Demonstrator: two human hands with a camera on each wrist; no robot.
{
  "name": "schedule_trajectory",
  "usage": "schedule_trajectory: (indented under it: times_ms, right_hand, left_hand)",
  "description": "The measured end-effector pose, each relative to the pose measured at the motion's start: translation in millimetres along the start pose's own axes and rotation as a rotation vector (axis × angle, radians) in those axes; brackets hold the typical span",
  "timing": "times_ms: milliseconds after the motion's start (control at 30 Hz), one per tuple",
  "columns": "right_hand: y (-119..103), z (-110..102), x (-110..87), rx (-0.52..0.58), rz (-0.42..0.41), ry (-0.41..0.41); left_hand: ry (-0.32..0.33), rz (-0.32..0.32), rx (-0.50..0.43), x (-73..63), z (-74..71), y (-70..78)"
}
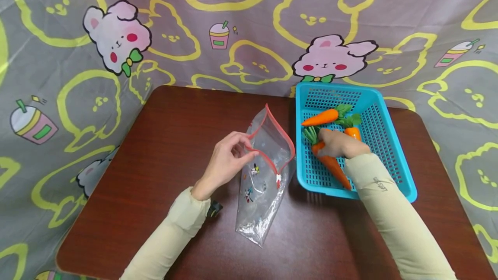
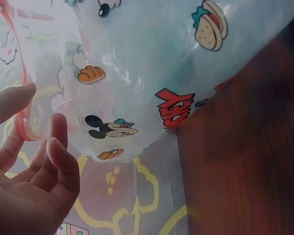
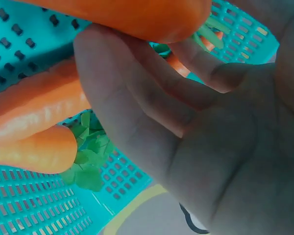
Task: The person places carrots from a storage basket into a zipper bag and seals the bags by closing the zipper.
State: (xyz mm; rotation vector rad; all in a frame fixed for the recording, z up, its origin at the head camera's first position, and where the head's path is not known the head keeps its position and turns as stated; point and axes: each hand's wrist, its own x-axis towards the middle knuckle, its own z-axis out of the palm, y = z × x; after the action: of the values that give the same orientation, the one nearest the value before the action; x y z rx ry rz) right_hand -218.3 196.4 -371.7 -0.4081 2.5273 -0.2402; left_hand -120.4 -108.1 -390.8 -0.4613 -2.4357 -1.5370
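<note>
My left hand (image 1: 225, 159) pinches the red rim of a clear zip bag (image 1: 258, 215) between thumb and fingers. The bag's mouth gapes toward the far side, and cartoon prints show on its film (image 2: 137, 73). Inside the blue basket (image 1: 397, 144) at the right, my right hand (image 1: 339, 144) grips a large orange carrot (image 1: 335, 172) near its leafy top. The right wrist view has that carrot (image 3: 137, 17) along the upper edge, against the curled fingers. Two more carrots with green leaves, one farther back (image 1: 322, 118) and one beside the hand (image 1: 352, 133), lie in the basket.
Both hands work over a dark brown wooden table (image 1: 163, 141). A cloth (image 1: 249, 25) printed with cartoon animals hangs behind it and at its sides. Next to the left cuff is a small dark object (image 1: 215, 208), its kind unclear.
</note>
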Motion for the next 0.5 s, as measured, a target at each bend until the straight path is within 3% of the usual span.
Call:
schedule_trajectory:
  times_ms: [233,500]
  right_hand:
    - [0.6,-4.2,-3.3,0.095,0.016,0.021]
    - [-0.6,-10.2,-7.0,0.078,-0.027,0.090]
  left_hand:
    - [0.005,0.006,-0.003,0.1,0.3,0.6]
    - [0.012,0.010,-0.007,0.5,0.3,2.6]
